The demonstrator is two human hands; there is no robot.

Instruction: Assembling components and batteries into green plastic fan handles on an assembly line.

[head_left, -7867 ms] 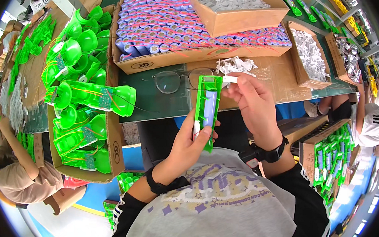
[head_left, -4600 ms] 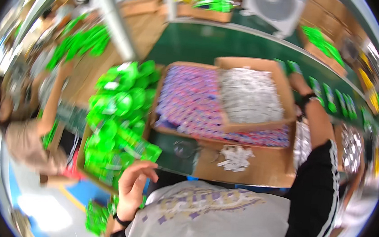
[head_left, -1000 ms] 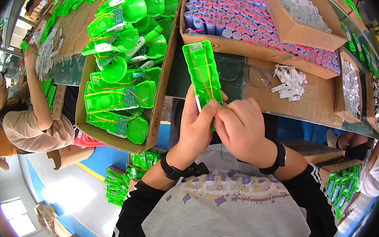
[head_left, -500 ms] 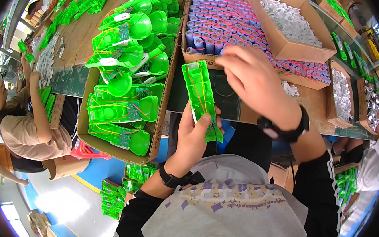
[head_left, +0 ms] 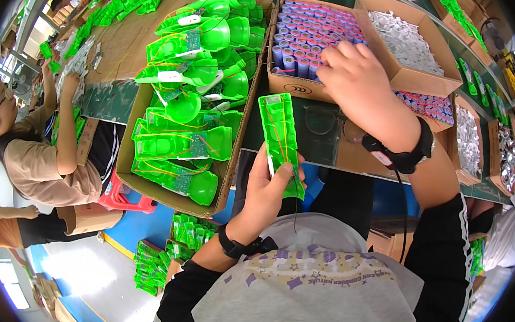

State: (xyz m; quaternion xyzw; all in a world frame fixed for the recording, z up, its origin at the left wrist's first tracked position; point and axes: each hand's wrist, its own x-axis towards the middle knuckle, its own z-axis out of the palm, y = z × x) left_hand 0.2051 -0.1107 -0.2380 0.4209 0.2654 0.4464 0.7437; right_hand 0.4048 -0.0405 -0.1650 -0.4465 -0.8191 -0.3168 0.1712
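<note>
My left hand (head_left: 267, 186) is closed around the lower end of a green plastic housing (head_left: 280, 123), an open half-shell. Red and yellow wires run along its inside, and a thin black wire dangles below it. My right hand (head_left: 358, 78) is over the cardboard box (head_left: 299, 89) of upright purple battery cells (head_left: 307, 32). Its fingers are bent down onto the cells at the box's right side. The fingertips are hidden, so whatever they pinch cannot be made out.
To the left stands a long carton (head_left: 222, 188) stacked with wired green housings (head_left: 177, 145). A box of small white parts (head_left: 403, 39) rests on the battery cells' right side. More part trays (head_left: 470, 138) line the right. A co-worker (head_left: 45, 162) sits at the far left.
My right hand has moved up and away, from beside the box's front edge to over the cells, and its fingers have curled. The housing stays in my left hand. The view has shifted slightly.
</note>
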